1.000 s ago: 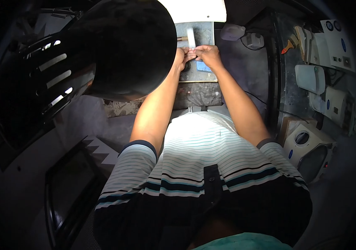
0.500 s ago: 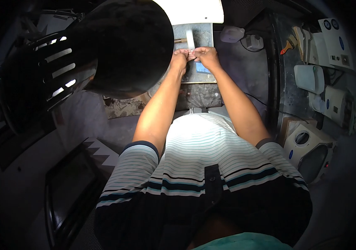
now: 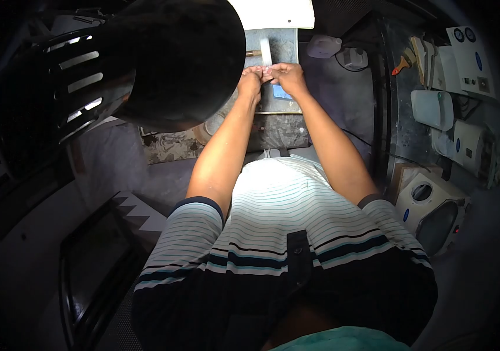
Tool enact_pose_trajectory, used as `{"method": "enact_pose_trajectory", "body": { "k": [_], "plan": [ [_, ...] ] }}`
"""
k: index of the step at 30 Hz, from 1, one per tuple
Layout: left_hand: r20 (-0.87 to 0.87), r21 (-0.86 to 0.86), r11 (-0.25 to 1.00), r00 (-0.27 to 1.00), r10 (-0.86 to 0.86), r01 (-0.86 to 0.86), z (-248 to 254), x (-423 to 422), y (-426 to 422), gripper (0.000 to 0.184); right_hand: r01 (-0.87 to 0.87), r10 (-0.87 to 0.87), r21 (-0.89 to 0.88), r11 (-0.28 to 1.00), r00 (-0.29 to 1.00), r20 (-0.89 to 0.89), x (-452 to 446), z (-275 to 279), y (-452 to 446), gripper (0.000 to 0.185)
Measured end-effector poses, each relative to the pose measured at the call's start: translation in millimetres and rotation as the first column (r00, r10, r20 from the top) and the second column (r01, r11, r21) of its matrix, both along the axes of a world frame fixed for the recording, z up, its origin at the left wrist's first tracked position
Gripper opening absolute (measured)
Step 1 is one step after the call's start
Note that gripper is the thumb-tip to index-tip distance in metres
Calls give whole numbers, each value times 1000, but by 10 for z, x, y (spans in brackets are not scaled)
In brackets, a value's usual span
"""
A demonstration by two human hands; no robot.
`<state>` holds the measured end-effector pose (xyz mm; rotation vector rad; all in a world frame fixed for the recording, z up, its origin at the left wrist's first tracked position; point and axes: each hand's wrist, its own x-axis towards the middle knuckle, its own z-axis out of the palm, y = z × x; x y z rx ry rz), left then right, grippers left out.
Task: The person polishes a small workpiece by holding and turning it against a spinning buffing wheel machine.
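Note:
Under bright light, my left hand (image 3: 250, 83) and my right hand (image 3: 288, 78) meet at the fingertips. Both are closed, pinching something small and pale that I cannot make out. Just beyond them stands a narrow white wheel (image 3: 266, 51), its edges smeared, on a brownish spindle (image 3: 253, 53) coming from the left. The fingertips are close to the wheel's near end; whether the held piece touches it I cannot tell. Below my right hand a blue patch (image 3: 282, 92) shows on the grey tray (image 3: 273, 106).
A large black lamp shade (image 3: 185, 64) blocks the upper left. A white housing (image 3: 276, 13) stands behind the wheel. On the right-hand bench are a brush with a red-orange tip (image 3: 403, 62), a pale container (image 3: 431, 110) and white machines (image 3: 431, 202).
The whole view has shifted slightly. My hands stay together near the white wheel, with small changes in finger position.

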<state>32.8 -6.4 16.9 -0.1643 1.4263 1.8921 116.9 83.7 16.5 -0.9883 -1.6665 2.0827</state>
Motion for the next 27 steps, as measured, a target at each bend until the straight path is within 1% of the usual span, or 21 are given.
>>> {"method": "enact_pose_trajectory", "body": {
  "k": [2, 3, 4, 5, 6, 9, 10, 12, 14, 15, 17, 18, 19, 20, 21, 22, 24, 25, 26, 27],
  "plan": [
    [16, -47, 991, 992, -125, 126, 57, -84, -4, 9, -42, 40, 61, 997, 998, 39, -4, 90, 0, 16],
    [45, -103, 985, 990, -137, 141, 100, -111, 25, 10, -47, 45, 61, 997, 998, 39, -5, 65, -4, 16],
    [43, -104, 986, 991, -130, 134, 91, -140, 30, 10, -6, 5, 23, 1000, 999, 32, -13, 42, -3, 15],
    [63, -138, 976, 985, -163, 171, 111, -172, 50, 11, 38, -37, -16, 999, 999, 27, -19, 18, -9, 15],
    [84, -171, 962, 976, -199, 211, 100, -201, 72, 11, 37, -37, -16, 999, 999, 25, -33, 27, -24, 15],
    [94, -152, 965, 976, -199, 211, 68, -213, 50, 14, 19, -21, 24, 1000, 997, 70, -38, 48, -5, 14],
    [105, -137, 969, 975, -193, 207, 74, -227, 31, 15, 31, -30, -1, 1000, 998, 49, -23, 45, 15, 13],
    [167, -120, 958, 957, -239, 260, 26, -243, 78, 18, 34, -34, -31, 999, 999, 28, -44, 26, -17, 13],
    [187, -145, 959, 959, -213, 242, -26, -241, 82, 18, 66, -64, -32, 997, 997, 51, -45, 16, -14, 14],
    [186, -140, 959, 958, -217, 245, 19, -223, 90, 18, 41, -41, 0, 999, 995, 95, -46, 65, -15, 14],
    [146, -134, 962, 965, -217, 237, 115, -220, 41, 19, 40, -40, 1, 999, 996, 84, -30, 110, 3, 15],
    [146, -136, 964, 967, -209, 229, 64, -233, 35, 19, 34, -34, -5, 999, 997, 76, -25, 112, -7, 15],
    [142, -111, 969, 969, -204, 220, -12, -233, 60, 18, 56, -54, -44, 997, 998, 29, -34, 47, -1, 15],
    [140, -86, 973, 969, -203, 216, -90, -227, 71, 18, 54, -53, -46, 997, 998, 29, -37, -24, -16, 15],
    [129, -121, 962, 965, -227, 243, -71, -233, 71, 18, 57, -55, -45, 997, 997, 45, -51, -3, -28, 16],
    [126, -118, 962, 964, -232, 247, -50, -238, 52, 18, 62, -59, -42, 997, 996, 59, -68, 23, -25, 16],
    [76, -65, 961, 962, -263, 268, -11, -273, -70, 17, 39, -37, -23, 999, 997, 65, -55, 94, -68, 16],
    [115, -82, 947, 947, -300, 310, 136, -313, -111, 17, 6, -5, -5, 1000, 998, 61, -53, 132, -98, 15],
    [113, -84, 947, 948, -299, 309, 253, -278, -182, 17, -27, 26, 13, 1000, 998, 57, -36, 169, -130, 14],
    [-32, -86, 941, 943, -332, 328, 330, -230, -258, 17, -72, 71, 50, 996, 997, 31, 9, 189, -150, 16]
  ]
}}
